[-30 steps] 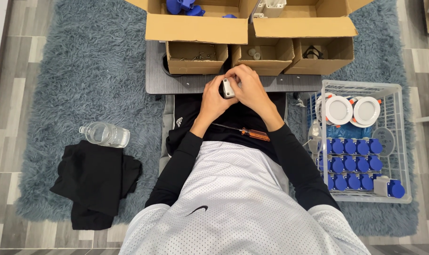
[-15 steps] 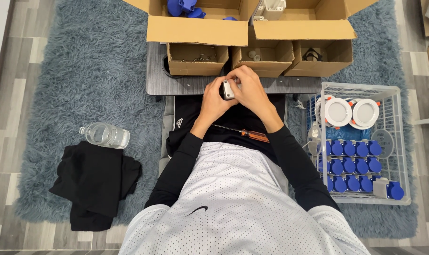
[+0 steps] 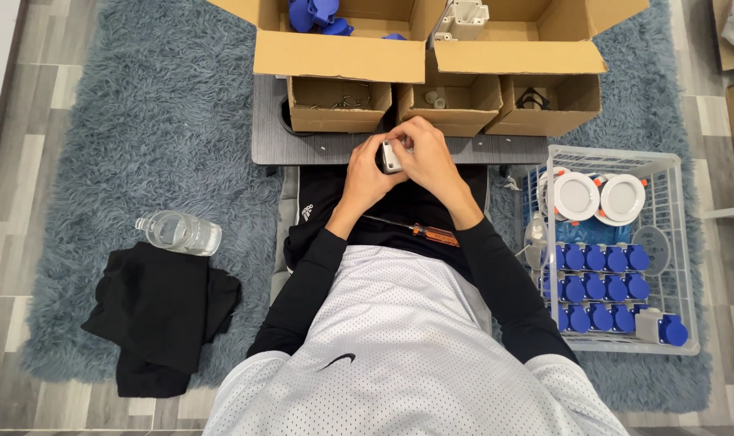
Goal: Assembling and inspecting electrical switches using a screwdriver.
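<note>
While three small open cardboard boxes point(image 3: 444, 101) sit in a row on the bench point(image 3: 302, 149) under two larger ones, my left hand point(image 3: 365, 178) and right hand point(image 3: 427, 157) stay closed together around a small grey housing point(image 3: 391, 156) above my lap, unmoved since a moment ago.

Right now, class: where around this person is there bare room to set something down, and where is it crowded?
Free: the rug left of the dark tray table, above the water bottle; and rug below the wire basket. Crowded: the cardboard boxes, the full basket, and the lap, where both hands and a screwdriver sit.
</note>
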